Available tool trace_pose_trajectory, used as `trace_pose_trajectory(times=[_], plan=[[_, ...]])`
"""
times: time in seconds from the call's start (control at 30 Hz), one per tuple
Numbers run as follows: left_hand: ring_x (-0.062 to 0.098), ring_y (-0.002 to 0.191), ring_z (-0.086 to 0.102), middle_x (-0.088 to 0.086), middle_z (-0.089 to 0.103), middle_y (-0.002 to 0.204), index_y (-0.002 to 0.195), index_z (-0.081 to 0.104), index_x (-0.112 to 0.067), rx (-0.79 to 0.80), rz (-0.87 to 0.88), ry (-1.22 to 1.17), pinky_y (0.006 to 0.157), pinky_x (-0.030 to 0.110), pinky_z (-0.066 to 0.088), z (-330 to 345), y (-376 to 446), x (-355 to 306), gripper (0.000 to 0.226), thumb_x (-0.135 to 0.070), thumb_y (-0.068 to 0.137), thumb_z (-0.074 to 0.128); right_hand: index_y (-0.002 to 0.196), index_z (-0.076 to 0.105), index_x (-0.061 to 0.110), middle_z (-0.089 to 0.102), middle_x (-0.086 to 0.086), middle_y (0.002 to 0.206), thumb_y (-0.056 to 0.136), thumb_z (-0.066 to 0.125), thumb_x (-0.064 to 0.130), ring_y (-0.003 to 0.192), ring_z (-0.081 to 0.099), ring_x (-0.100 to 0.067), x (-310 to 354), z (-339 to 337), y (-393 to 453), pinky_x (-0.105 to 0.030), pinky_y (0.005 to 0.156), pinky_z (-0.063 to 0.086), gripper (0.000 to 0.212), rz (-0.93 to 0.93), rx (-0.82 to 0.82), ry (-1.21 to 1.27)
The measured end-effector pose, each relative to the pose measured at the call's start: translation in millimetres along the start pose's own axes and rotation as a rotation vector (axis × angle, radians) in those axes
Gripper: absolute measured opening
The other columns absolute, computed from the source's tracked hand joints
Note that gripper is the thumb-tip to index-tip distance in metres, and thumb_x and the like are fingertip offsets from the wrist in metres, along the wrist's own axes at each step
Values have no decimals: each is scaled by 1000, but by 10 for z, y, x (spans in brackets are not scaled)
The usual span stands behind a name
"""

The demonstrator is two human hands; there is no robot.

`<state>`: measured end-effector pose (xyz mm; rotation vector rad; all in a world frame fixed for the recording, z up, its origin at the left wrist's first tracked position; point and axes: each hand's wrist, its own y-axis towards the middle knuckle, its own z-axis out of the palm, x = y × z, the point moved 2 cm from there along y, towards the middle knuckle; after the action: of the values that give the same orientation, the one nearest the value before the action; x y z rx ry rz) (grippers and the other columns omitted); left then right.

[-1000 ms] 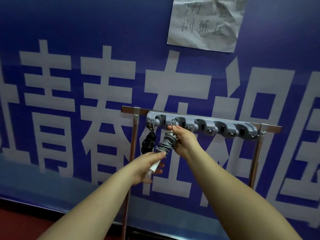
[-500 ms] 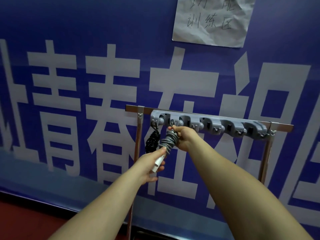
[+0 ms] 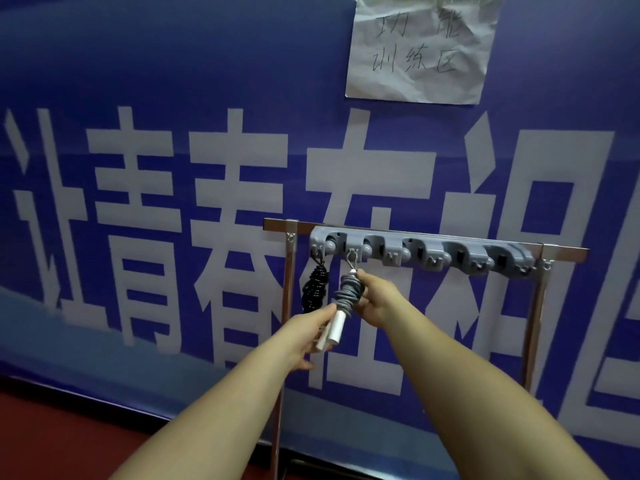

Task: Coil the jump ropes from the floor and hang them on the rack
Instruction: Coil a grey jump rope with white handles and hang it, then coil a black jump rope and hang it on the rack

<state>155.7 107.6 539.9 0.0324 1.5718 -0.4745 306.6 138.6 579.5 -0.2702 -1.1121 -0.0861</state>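
At the centre of the frame, the right hand (image 3: 375, 295) grips the top of a coiled grey jump rope (image 3: 349, 293) just below the second hook of a grey rack (image 3: 426, 249). The left hand (image 3: 309, 332) holds its white handles (image 3: 89, 330) from below. A coiled black jump rope (image 3: 314, 287) hangs from the first hook, just left.

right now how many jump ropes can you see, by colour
black rope: 1, hanging from the rack
grey rope: 1, held just under a hook by the right hand, with the left hand on its white handles
total: 2
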Motion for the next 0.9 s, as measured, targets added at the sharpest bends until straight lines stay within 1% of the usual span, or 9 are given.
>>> trace_pose_trajectory(times=[0.03,0.13,0.2,0.47,0.57,0.67,0.77,0.83,0.9], plan=[[29,128,46,9,54,135,135,49,-18,1,-2,3,110,54,21,21,-59,50,61,-56,88,54,114,57,1,62,-16,96,95,57,24,56,63,-19,-95,-54,-74,-29,53,54,29,-10,9,-25],[29,138,34,8,41,147,145,38,-22,-53,-4,9,113,51,17,46,-192,196,71,-61,87,50,126,50,8,58,-11,121,94,60,29,106,60,-25,-395,-272,-326,-38,88,50,39,-47,9,-282],[29,138,33,8,41,147,145,38,-23,-52,-6,22,113,49,19,79,-317,352,71,-61,87,50,126,48,13,56,-6,121,93,61,34,113,56,-24,-637,-435,-529,-38,92,47,41,-27,16,-421],[25,132,41,5,48,141,138,42,-20,-35,-48,115,105,40,28,135,-439,1535,51,-48,96,44,92,56,18,59,-1,92,96,57,30,81,57,-16,-1952,-1029,-917,-30,71,44,12,110,57,-566],[23,117,51,8,55,133,130,48,-17,-85,-161,72,83,27,35,76,-304,2284,43,-44,97,45,86,57,18,62,-2,88,95,57,27,74,58,-13,-2604,-1292,-906,-30,72,45,13,185,42,-619],[10,90,54,7,59,115,125,52,-13,-134,-223,59,62,16,34,26,-188,3080,36,-35,97,49,82,54,17,57,-2,79,96,56,21,60,52,-9,-3301,-1564,-883,-22,54,39,15,290,66,-598],[4,80,53,1,59,99,103,56,-17,-120,-347,49,57,13,36,1,-63,3970,16,-31,97,51,85,57,18,58,-3,83,95,57,21,74,56,-16,-4058,-1882,-855,-27,65,42,11,403,71,-645],[12,87,56,0,61,94,89,54,-23,-140,-425,38,58,16,38,-25,-30,4538,13,-33,96,52,87,59,17,59,-4,85,96,56,21,80,57,-17,-4531,-2126,-877,-28,68,43,10,480,94,-653],[17,96,57,4,65,103,95,56,-22,-120,-523,41,63,20,36,-26,-54,5045,17,-39,95,51,90,60,16,61,-4,89,96,56,21,80,58,-15,-4977,-2387,-961,-27,69,44,8,595,99,-660]])
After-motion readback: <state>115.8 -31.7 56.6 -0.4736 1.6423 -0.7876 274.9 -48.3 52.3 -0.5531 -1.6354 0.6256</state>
